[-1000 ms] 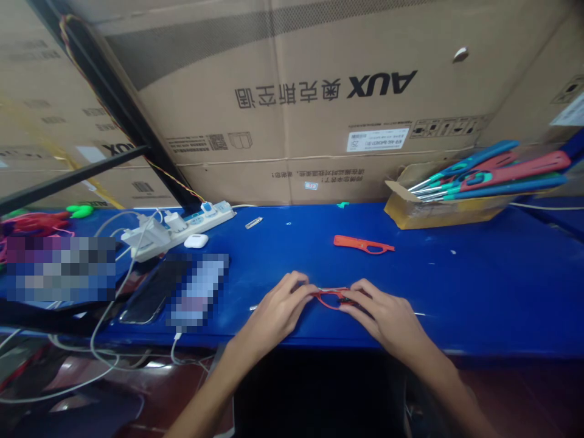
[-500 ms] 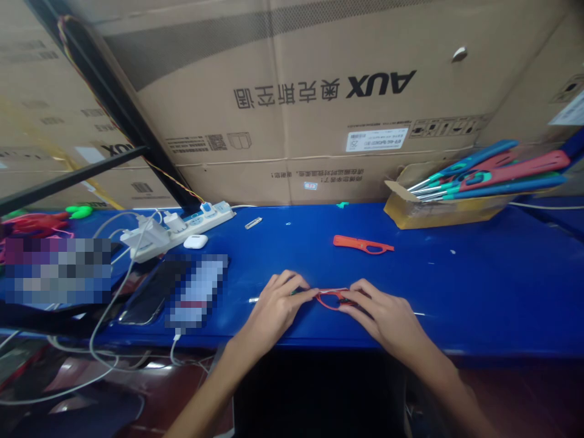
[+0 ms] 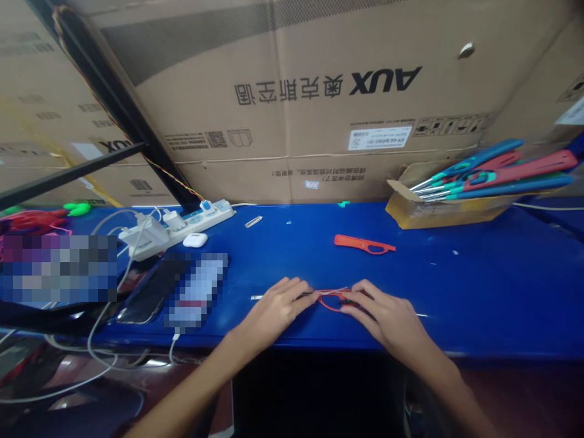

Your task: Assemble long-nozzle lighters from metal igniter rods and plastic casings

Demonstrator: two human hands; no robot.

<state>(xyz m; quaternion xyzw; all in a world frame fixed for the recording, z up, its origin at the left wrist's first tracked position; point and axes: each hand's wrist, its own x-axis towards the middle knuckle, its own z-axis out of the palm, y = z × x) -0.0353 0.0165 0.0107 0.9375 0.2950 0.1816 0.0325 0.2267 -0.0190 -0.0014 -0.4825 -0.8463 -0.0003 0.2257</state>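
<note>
Between my two hands, low over the front of the blue table, is a red lighter casing half with a looped trigger opening and a thin pale strip along its upper edge. My left hand pinches its left end, thumb and fingers together. At its right end my right hand grips it between thumb and fingers, over a small dark part I cannot make out. Another orange-red casing half lies farther back on the table. A slim metal-looking piece pokes out left of my left hand.
A cardboard box of long-nosed lighters stands at the back right. To the left are a power strip with cables, a white earphone case and two phones. Large cartons wall off the back.
My left hand has flattened and turned slightly over the left end of the casing half. My right hand keeps its grip, and the view has shifted a little.
</note>
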